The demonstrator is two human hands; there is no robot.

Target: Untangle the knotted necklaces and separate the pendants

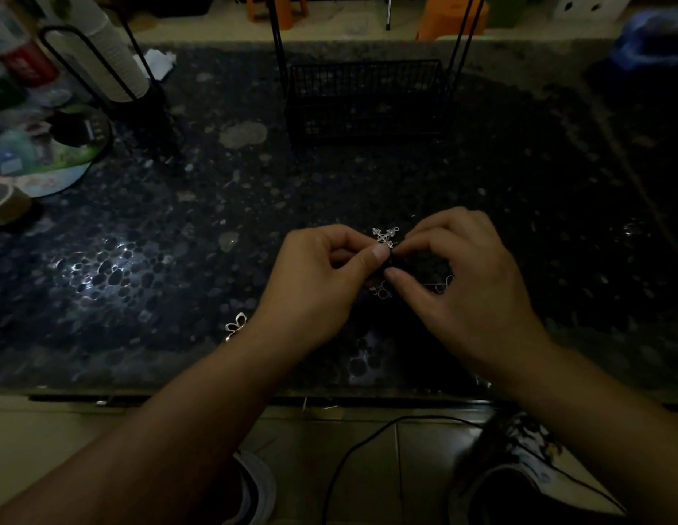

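Between both hands, just above the dark speckled stone countertop (216, 229), sits the knot of black cords (413, 265), almost lost against the surface in the dim light. On the left hand (318, 286) the thumb and forefinger are pinched together at the base of a silver cross pendant (385, 236), which stands up above the fingertips; the right hand (462, 282) has its thumb and forefinger closed on the dark bundle right beside it, so the two pinches nearly touch. Two more silver openwork pendants hang or lie below the hands, one (381, 291) under the thumbs and another (441, 286) under the right palm, and a looped petal-shaped pendant (235, 325) lies apart on the stone by the left wrist.

These pieces look very light and small. Cord of this kind is probably soft and limp, so it will yield to picking but tighten if pulled hard; the thin filigree metal looks stiff yet easy to bend, and smooth enough to slip. Better to hold the cord close to the knot and tease loops open than to tug on a pendant.

Behind stands a black wire basket (367, 100), with a stack of white paper cups (113, 58) at far left
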